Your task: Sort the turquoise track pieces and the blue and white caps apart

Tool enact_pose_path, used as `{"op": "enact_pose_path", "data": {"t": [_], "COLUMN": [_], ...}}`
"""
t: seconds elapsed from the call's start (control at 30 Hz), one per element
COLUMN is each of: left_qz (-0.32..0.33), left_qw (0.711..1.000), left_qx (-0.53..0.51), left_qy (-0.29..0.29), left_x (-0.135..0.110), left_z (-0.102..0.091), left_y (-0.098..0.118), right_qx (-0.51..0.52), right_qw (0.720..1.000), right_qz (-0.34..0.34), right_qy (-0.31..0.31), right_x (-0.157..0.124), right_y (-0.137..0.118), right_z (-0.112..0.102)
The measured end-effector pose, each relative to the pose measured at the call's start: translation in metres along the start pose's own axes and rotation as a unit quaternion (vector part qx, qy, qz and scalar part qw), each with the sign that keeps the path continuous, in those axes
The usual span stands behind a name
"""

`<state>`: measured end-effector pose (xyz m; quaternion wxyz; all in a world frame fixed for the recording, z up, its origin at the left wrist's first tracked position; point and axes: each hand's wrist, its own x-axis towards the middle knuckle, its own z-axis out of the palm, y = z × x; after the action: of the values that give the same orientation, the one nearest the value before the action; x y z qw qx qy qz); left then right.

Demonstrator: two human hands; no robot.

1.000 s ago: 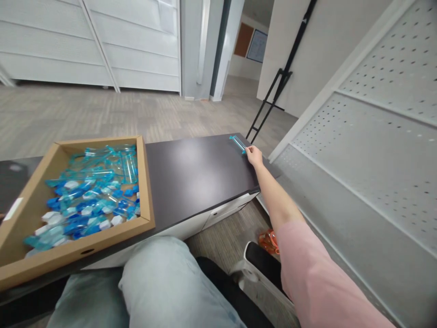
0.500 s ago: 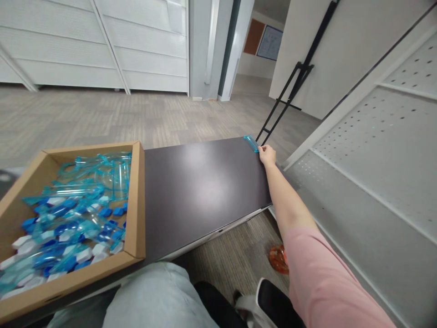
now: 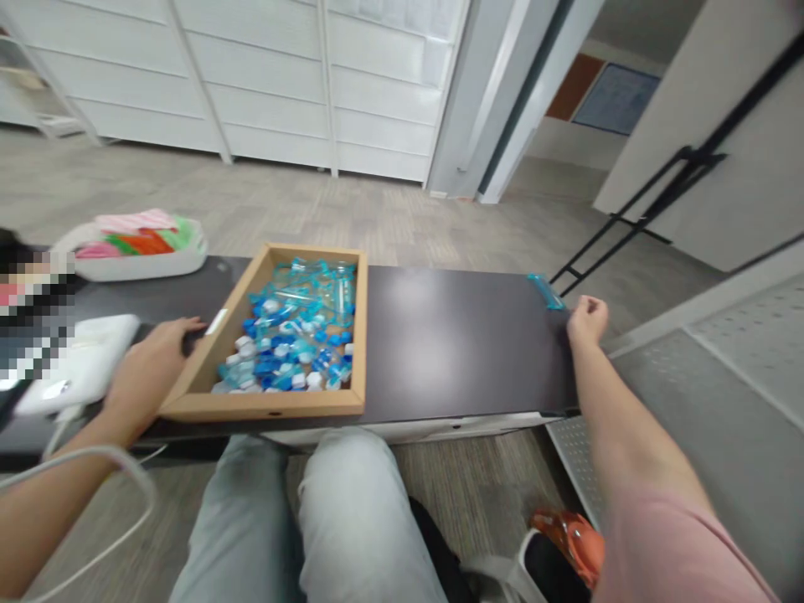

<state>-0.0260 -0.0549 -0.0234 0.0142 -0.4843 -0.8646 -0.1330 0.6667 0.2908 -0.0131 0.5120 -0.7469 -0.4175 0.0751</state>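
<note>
My left hand (image 3: 154,360) is beside the left wall of a cardboard tray (image 3: 359,335), its fingers curved over a small black object (image 3: 193,340) whose kind I cannot make out. Inside the tray lie clear blue plastic pieces (image 3: 342,297) and several blue and white caps (image 3: 298,381). At the table's far right corner is a long clear blue plastic piece (image 3: 545,291). My right hand (image 3: 589,320) is just right of that piece, apart from it, fingers curled together with nothing visible in them.
The dark table (image 3: 433,352) runs across in front of my knees. On its left stand a white basket (image 3: 141,266) of colourful cloths and a white device (image 3: 88,360) with a white cable (image 3: 119,456). A black metal stand (image 3: 659,201) and a perforated panel (image 3: 741,368) are at the right.
My right hand has come away from the blue piece at the corner. The view has swung left, bringing my left hand, the basket and the white device into sight.
</note>
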Motion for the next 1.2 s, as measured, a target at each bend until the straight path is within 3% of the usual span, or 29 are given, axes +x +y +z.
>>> {"op": "enact_pose_path", "data": {"t": [0.1, 0.17, 0.23, 0.3, 0.37, 0.43, 0.47, 0.53, 0.67, 0.77, 0.87, 0.93, 1.0, 1.1, 1.2], "left_qz": [-0.006, -0.006, -0.008, -0.007, -0.003, -0.001, -0.001, -0.003, -0.009, -0.015, -0.018, -0.018, -0.017, -0.015, -0.018], "left_qw": [0.999, 0.999, 0.999, 0.999, 0.999, 0.999, 0.999, 0.998, 0.998, 0.997, 0.997, 0.996, 0.997, 0.998, 0.998], "left_qx": [-0.032, -0.036, -0.03, -0.03, -0.037, -0.044, -0.046, -0.05, -0.058, -0.063, -0.071, -0.075, -0.073, -0.062, -0.053], "left_qy": [-0.03, -0.022, -0.019, -0.009, 0.008, 0.024, 0.029, 0.033, 0.037, 0.039, 0.033, 0.032, 0.027, 0.014, -0.005], "left_x": [-0.011, -0.009, -0.005, -0.004, -0.003, -0.003, -0.002, -0.002, -0.002, -0.003, -0.003, -0.004, -0.005, -0.006, -0.006], "left_z": [-0.004, -0.001, 0.003, 0.008, 0.012, 0.016, 0.017, 0.018, 0.018, 0.017, 0.015, 0.013, 0.01, 0.006, 0.004], "left_y": [-0.001, 0.004, 0.006, 0.003, -0.001, -0.003, -0.004, -0.004, -0.002, -0.001, 0.0, 0.001, 0.002, 0.003, 0.002], "right_qx": [0.032, 0.039, 0.034, 0.038, 0.033, 0.016, 0.005, -0.022, -0.071, -0.023, 0.095, 0.177, 0.235, 0.276, 0.288], "right_qw": [0.997, 0.983, 0.95, 0.877, 0.764, 0.672, 0.645, 0.62, 0.618, 0.658, 0.718, 0.724, 0.713, 0.726, 0.777], "right_qz": [-0.057, -0.138, -0.231, -0.351, -0.475, -0.573, -0.606, -0.633, -0.602, -0.526, -0.385, -0.284, -0.216, -0.177, -0.174], "right_qy": [-0.041, -0.113, -0.209, -0.326, -0.436, -0.469, -0.465, -0.463, -0.501, -0.538, -0.573, -0.604, -0.624, -0.605, -0.532], "right_x": [-0.014, -0.034, -0.068, -0.117, -0.176, -0.236, -0.264, -0.309, -0.35, -0.35, -0.341, -0.335, -0.327, -0.308, -0.276], "right_y": [-0.022, -0.045, -0.078, -0.115, -0.152, -0.18, -0.19, -0.202, -0.202, -0.196, -0.189, -0.186, -0.182, -0.175, -0.163], "right_z": [0.016, 0.031, 0.043, 0.049, 0.05, 0.048, 0.047, 0.047, 0.057, 0.069, 0.076, 0.077, 0.074, 0.068, 0.07]}}
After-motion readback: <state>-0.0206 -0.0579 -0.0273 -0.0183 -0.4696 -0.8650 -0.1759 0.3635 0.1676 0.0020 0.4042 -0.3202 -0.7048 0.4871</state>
